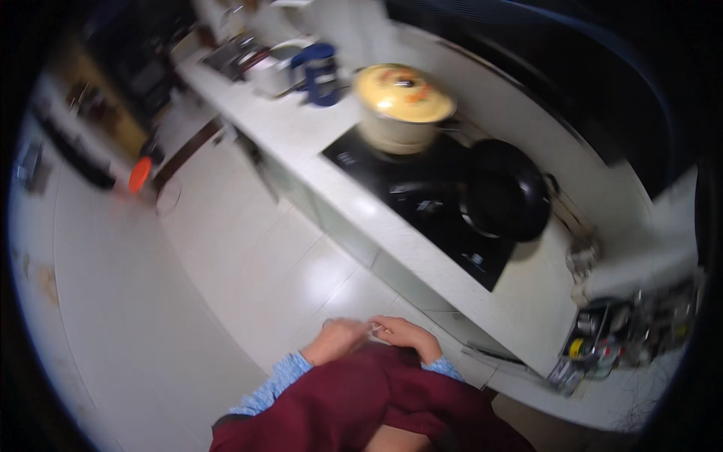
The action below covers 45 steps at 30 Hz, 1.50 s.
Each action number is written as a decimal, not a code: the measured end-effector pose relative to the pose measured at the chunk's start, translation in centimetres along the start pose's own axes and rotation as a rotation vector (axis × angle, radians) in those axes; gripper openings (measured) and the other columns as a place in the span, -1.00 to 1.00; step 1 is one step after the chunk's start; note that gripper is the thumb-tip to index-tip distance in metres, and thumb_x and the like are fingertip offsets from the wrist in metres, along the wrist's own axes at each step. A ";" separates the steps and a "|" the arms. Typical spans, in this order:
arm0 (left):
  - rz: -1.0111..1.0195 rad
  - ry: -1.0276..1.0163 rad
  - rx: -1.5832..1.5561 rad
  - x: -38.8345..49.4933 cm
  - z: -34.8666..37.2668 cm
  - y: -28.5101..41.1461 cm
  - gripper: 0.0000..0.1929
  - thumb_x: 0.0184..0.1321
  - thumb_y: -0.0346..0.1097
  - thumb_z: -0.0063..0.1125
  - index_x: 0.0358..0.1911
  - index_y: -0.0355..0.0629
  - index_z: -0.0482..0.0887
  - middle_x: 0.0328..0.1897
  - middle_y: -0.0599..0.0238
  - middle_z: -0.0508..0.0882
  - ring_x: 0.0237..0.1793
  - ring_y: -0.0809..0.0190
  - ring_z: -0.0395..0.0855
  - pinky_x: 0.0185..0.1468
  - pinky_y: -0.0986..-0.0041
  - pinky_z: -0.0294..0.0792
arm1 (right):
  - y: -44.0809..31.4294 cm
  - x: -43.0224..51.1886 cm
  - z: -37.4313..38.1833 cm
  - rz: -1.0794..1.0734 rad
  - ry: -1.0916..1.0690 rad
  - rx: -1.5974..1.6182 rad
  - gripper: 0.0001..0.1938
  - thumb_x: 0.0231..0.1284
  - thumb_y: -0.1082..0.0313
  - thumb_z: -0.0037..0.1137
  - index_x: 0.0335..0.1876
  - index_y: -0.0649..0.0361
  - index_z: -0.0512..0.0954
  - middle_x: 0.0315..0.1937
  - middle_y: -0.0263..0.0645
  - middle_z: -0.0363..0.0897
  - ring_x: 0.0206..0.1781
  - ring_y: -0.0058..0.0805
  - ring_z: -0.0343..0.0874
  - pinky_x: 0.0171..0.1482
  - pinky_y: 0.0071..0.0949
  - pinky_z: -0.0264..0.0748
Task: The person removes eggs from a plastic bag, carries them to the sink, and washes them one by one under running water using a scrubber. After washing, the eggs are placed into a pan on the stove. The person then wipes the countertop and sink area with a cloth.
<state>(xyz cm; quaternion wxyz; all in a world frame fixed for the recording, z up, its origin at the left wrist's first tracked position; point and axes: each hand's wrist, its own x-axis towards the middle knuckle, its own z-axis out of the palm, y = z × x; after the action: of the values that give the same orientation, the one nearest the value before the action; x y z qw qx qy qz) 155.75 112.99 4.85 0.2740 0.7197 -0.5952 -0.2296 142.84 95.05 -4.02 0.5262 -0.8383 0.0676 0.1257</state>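
Note:
Close together before the dark red garment are my left hand (pixel 339 341) and my right hand (pixel 402 332), fingers bent and fingertips almost meeting. The left one is blurred; a small pale spot shows between the fingertips, too unclear to name. Light blue patterned sleeves (pixel 279 381) end at both wrists. To the right of my hands runs a white countertop (pixel 367 206) with a black glass cooktop (pixel 418 204) set into it. A cream pot with a yellow flowered lid (pixel 404 93) stands at the cooktop's far end. Nearer lies a black wok (pixel 504 189).
Farther along the counter stand a blue jug-like container (pixel 322 76) and a white vessel (pixel 274 73). A rack of jars and bottles (pixel 604 339) occupies the right corner. Overhead hangs a dark range hood (pixel 553 68). Pale floor tiles (pixel 265 265) extend left; an orange round object (pixel 139 175) is beyond.

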 end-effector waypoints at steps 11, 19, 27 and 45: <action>-0.418 0.395 -0.084 -12.9 -11.3 -14.2 -0.87 0.22 -0.36 0.07 -0.18 -0.14 0.61 -0.34 0.14 0.66 -0.28 -0.01 0.62 -0.18 0.25 0.46 | -5.8 25.3 4.3 0.119 -0.153 -0.262 -0.63 0.23 0.17 0.01 0.05 0.25 0.47 -0.19 0.01 0.63 -0.08 0.01 0.58 -0.02 -0.18 0.48; -0.621 0.620 -0.067 -16.0 -22.4 -29.1 -0.84 0.20 -0.35 0.08 -0.18 -0.15 0.61 -0.31 0.10 0.66 -0.25 -0.08 0.61 -0.16 0.19 0.45 | -13.5 48.1 10.7 -0.043 -0.587 -0.337 -0.62 0.28 0.14 0.00 0.12 0.16 0.46 -0.07 -0.01 0.61 0.00 -0.04 0.57 0.06 -0.24 0.47; -0.991 0.860 0.084 -23.1 -34.4 -42.6 -0.88 0.16 -0.34 0.14 -0.26 -0.17 0.64 -0.30 0.12 0.69 -0.27 -0.04 0.65 -0.17 0.20 0.46 | -27.1 74.2 11.3 -0.317 -0.453 -0.343 -0.69 0.24 0.22 -0.04 0.00 0.24 0.47 -0.16 0.07 0.59 -0.08 0.07 0.54 -0.06 -0.10 0.46; -0.915 0.741 0.384 -24.8 -74.6 -87.9 -0.89 0.16 -0.36 0.11 -0.26 -0.10 0.62 -0.38 0.14 0.65 -0.34 -0.04 0.61 -0.21 0.19 0.46 | -39.4 118.4 9.5 -0.193 -0.267 -0.218 -0.67 0.28 0.24 -0.07 0.05 0.26 0.48 -0.06 0.04 0.58 -0.01 -0.01 0.56 0.02 -0.26 0.45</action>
<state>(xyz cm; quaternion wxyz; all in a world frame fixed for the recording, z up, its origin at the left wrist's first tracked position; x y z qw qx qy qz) 264.36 158.86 1.78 0.2018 0.9703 -0.1223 0.0528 264.72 123.04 -7.26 0.4460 -0.8689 -0.0973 0.1912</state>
